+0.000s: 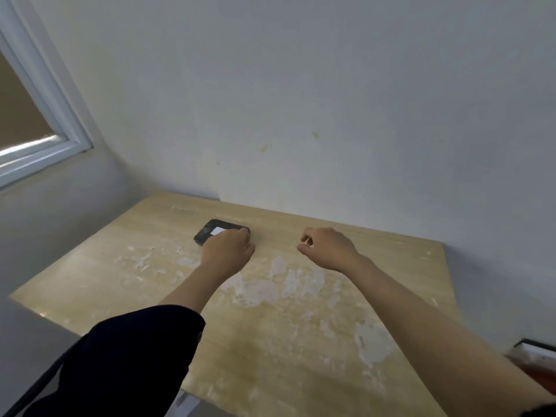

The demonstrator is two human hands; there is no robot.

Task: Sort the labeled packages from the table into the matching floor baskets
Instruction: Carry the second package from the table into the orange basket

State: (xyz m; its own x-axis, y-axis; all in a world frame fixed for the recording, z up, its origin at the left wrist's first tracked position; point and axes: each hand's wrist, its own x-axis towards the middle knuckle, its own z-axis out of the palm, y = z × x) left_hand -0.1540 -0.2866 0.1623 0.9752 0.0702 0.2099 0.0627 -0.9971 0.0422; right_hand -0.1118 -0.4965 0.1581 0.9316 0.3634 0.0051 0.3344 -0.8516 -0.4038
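A flat black package (210, 230) with a white label lies near the far edge of the wooden table (301, 326). My left hand (230, 249) rests on the package's near right part with its fingers curled over it, hiding that side. My right hand (326, 246) hovers over the table to the right of the package, apart from it, fingers loosely curled with nothing in them. No floor basket is clearly in view.
The table stands against a grey wall (301, 100), its top scuffed with white patches. A white window frame (45, 115) is at the upper left. A dark-edged reddish object (535, 355) shows at the right edge, beyond the table.
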